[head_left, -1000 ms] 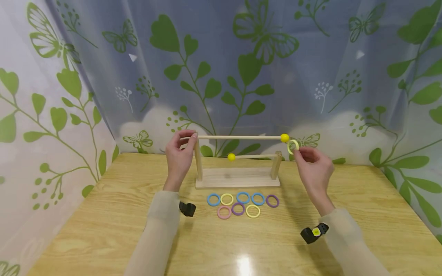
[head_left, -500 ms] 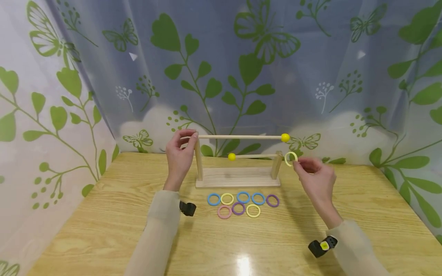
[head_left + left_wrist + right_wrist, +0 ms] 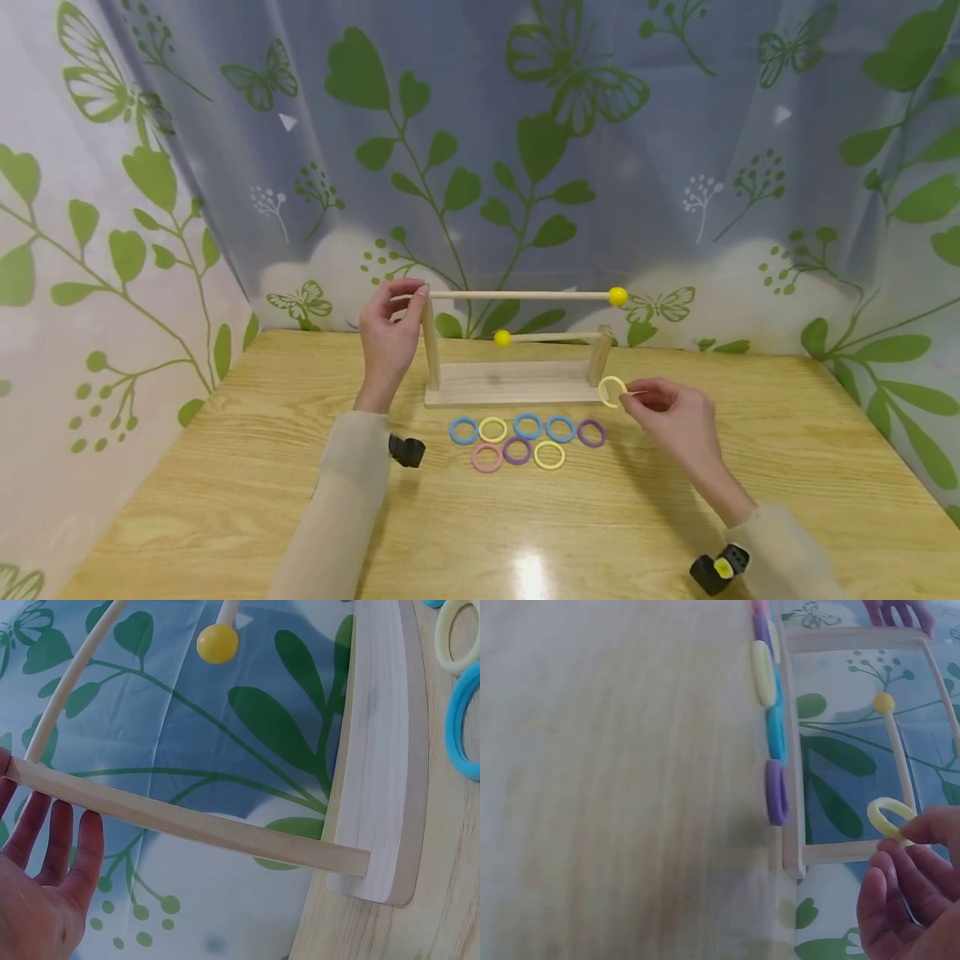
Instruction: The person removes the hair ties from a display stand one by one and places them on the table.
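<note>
A wooden stand (image 3: 517, 385) has two posts and two horizontal rods, each rod tipped with a yellow ball. My left hand (image 3: 390, 333) grips the top of its left post (image 3: 202, 825), where the upper rod (image 3: 525, 295) begins; in the left wrist view the fingers reach behind the post. Between thumb and fingertips, my right hand (image 3: 675, 421) pinches a pale yellow ring (image 3: 612, 392) at its edge. The ring is held up near the right end of the stand's base, below the upper rod's yellow ball (image 3: 618, 297). Neither rod carries a ring.
Several rings lie on the wooden table (image 3: 480, 533) in front of the base, among them a blue ring (image 3: 464, 431), a pink ring (image 3: 487, 457), a yellow ring (image 3: 550, 455) and a purple ring (image 3: 591, 433). A patterned curtain (image 3: 465, 125) hangs behind the table.
My right hand has come down and slightly left with the yellow ring, from beside the upper rod's ball to near the base. The left hand has stayed on the post.
</note>
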The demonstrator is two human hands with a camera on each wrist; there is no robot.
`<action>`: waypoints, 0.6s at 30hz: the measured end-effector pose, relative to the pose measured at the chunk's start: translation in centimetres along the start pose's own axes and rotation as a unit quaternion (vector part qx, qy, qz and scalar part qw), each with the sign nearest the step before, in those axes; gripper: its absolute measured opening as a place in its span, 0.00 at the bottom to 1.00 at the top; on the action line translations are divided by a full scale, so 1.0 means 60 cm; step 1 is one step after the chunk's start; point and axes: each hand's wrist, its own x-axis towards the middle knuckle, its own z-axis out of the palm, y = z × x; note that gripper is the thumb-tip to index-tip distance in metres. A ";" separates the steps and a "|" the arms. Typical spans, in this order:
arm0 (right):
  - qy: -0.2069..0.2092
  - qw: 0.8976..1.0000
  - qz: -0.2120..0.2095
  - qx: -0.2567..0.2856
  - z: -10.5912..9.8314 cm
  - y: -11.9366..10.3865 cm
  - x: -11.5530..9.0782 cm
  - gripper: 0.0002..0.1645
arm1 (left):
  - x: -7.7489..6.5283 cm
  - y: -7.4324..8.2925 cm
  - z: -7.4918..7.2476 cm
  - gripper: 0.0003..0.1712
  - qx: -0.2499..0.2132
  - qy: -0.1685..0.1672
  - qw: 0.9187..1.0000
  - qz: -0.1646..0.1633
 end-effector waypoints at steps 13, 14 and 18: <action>-0.099 0.995 0.009 -0.017 0.007 0.007 -0.028 0.11 | -0.008 -0.014 -0.012 0.16 0.017 -0.039 0.999 0.000; -0.105 0.994 0.008 -0.016 0.008 0.007 -0.029 0.10 | -0.008 -0.020 -0.015 0.16 0.018 -0.040 0.999 0.000; -0.134 0.991 0.005 -0.017 0.009 0.010 -0.035 0.10 | -0.010 -0.049 -0.026 0.18 0.027 -0.052 0.998 0.011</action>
